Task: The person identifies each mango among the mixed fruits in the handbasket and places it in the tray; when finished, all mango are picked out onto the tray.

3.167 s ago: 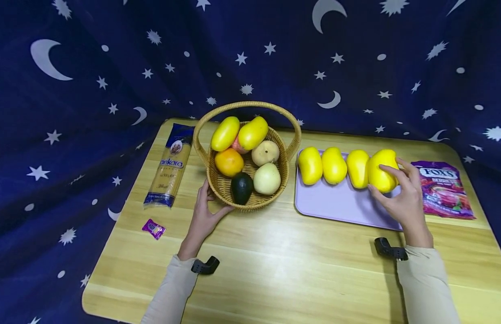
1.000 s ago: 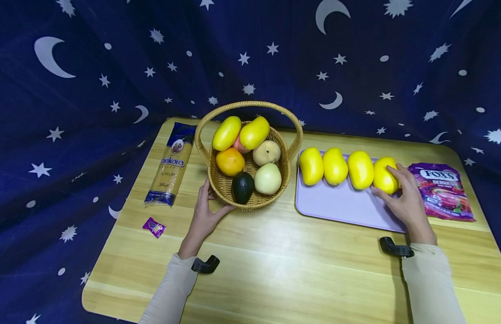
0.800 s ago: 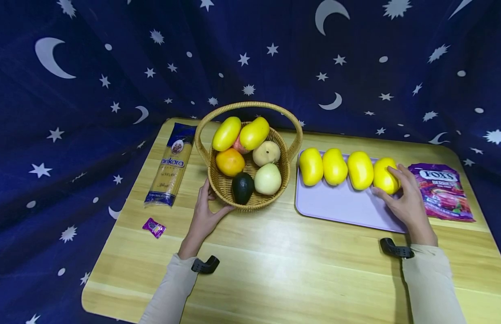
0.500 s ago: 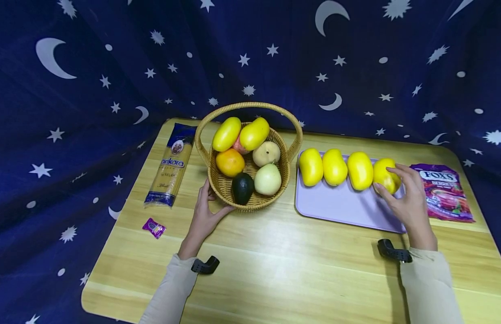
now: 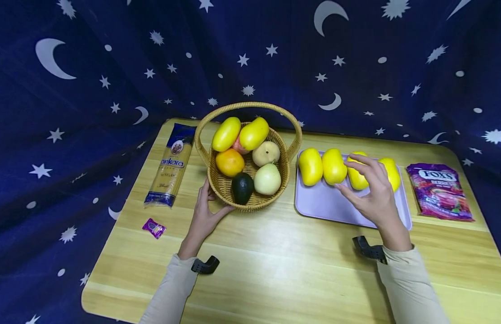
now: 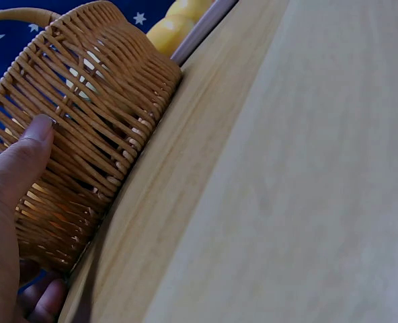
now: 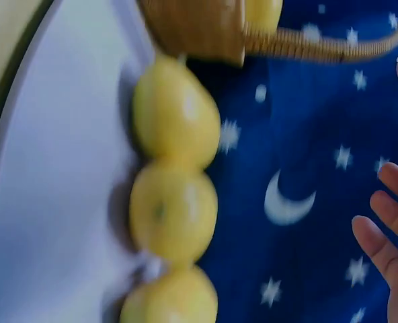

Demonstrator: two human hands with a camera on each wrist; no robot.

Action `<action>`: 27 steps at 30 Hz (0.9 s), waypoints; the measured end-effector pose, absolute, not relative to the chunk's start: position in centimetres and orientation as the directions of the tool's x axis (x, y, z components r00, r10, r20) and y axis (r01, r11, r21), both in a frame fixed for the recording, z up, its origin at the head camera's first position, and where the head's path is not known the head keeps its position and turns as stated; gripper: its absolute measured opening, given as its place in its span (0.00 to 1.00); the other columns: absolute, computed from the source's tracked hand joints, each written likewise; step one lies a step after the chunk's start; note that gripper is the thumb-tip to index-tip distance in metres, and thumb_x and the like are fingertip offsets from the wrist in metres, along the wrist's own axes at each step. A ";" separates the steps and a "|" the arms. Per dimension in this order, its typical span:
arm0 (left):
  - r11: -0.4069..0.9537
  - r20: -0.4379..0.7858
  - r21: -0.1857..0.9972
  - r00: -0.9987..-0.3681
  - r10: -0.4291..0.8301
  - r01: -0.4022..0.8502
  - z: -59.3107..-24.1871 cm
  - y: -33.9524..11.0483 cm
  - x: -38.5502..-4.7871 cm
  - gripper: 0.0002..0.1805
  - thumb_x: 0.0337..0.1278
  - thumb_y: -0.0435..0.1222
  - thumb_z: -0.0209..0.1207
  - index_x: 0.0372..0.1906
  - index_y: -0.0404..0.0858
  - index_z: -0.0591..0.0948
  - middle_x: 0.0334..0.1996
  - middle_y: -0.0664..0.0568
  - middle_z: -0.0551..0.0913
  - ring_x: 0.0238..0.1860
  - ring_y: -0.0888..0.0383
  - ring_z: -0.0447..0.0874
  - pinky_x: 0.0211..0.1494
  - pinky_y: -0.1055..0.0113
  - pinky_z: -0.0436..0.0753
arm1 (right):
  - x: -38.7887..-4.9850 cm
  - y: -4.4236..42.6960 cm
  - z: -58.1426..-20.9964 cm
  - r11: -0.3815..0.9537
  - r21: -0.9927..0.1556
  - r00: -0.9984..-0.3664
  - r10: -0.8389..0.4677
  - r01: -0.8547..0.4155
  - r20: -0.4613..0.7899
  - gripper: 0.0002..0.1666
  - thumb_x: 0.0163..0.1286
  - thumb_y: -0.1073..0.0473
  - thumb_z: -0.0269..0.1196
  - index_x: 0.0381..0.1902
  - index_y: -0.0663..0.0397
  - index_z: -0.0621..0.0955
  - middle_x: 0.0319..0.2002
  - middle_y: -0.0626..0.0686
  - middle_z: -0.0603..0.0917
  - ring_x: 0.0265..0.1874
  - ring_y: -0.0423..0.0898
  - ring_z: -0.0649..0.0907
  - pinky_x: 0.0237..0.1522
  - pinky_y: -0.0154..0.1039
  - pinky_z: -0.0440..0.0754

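Several yellow mangoes (image 5: 310,167) lie in a row on a lilac tray (image 5: 323,202). Over the right part of the row hovers my right hand (image 5: 373,198), fingers and thumb spread apart with nothing between them, partly covering two mangoes. The right wrist view shows its fingers (image 7: 390,208) away from the fruit. My left hand (image 5: 203,220) holds the lower left side of a wicker basket (image 5: 250,208); its thumb lies against the weave in the left wrist view. Inside the basket are two mangoes, an orange fruit (image 5: 230,162), a dark avocado (image 5: 242,188), pale round fruits (image 5: 267,179) and a reddish one.
A pasta packet (image 5: 169,168) lies left of the basket, with a small purple wrapped sweet (image 5: 154,228) nearer the front. Right of the tray is a purple FOX'S bag (image 5: 441,191). Behind the wooden table (image 5: 274,270) hangs a blue curtain with moons and stars.
My right hand has let go of the rightmost mango, which now rests on the tray, and has moved left above the row. My left hand and the basket have stayed in place.
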State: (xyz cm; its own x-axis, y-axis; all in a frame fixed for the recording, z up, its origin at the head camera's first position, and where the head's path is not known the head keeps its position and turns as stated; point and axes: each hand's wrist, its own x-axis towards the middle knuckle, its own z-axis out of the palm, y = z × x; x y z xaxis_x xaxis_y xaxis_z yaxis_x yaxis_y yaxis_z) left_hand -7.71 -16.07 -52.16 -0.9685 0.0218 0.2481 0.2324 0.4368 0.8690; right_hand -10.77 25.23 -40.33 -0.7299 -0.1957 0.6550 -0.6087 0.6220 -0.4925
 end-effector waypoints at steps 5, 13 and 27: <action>0.442 0.247 0.867 -0.969 0.020 0.230 -52.1 -16.1 -7.6 0.63 0.42 0.41 0.77 0.79 0.55 0.46 0.64 0.46 0.67 0.52 0.54 0.73 0.55 0.59 0.75 | -11.1 21.1 -40.0 0.538 -0.493 -0.700 -0.292 -0.684 0.652 0.36 0.62 0.35 0.65 0.52 0.60 0.82 0.58 0.63 0.79 0.59 0.59 0.74 0.69 0.40 0.62; 0.442 0.240 0.868 -0.971 0.023 0.225 -52.1 -16.1 -7.6 0.63 0.43 0.42 0.76 0.79 0.56 0.46 0.64 0.46 0.66 0.52 0.53 0.73 0.55 0.60 0.74 | -12.3 15.5 -39.5 0.449 -0.491 -0.663 -0.445 -0.746 0.601 0.32 0.62 0.43 0.70 0.58 0.54 0.80 0.64 0.60 0.73 0.63 0.57 0.72 0.67 0.54 0.66; 0.433 0.228 0.875 -0.973 0.025 0.216 -51.9 -16.1 -7.7 0.62 0.44 0.42 0.76 0.79 0.52 0.46 0.65 0.44 0.66 0.54 0.51 0.74 0.56 0.54 0.75 | -16.6 9.6 -38.2 0.535 -0.562 -0.772 -0.505 -0.630 0.385 0.43 0.56 0.48 0.75 0.68 0.45 0.71 0.74 0.56 0.60 0.72 0.59 0.60 0.65 0.62 0.67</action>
